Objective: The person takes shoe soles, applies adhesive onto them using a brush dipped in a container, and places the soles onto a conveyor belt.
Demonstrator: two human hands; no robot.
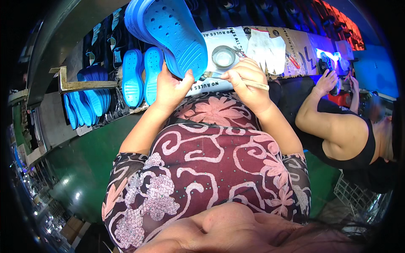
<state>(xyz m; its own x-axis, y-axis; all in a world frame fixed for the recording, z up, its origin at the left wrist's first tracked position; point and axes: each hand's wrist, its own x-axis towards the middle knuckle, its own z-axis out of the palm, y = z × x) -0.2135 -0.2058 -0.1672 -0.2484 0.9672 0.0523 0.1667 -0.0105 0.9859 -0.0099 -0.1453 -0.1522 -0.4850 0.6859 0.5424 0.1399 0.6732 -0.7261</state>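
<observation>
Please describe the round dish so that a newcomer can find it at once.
Start from the white bench covering in front of the person. Look just beyond the right hand, between the blue clog in the left hand and the flat white item. The dish is round with a greyish rim, unlike its neighbours.

Green floor (88, 164) shows — wire basket (353, 197) at lower right.
</observation>
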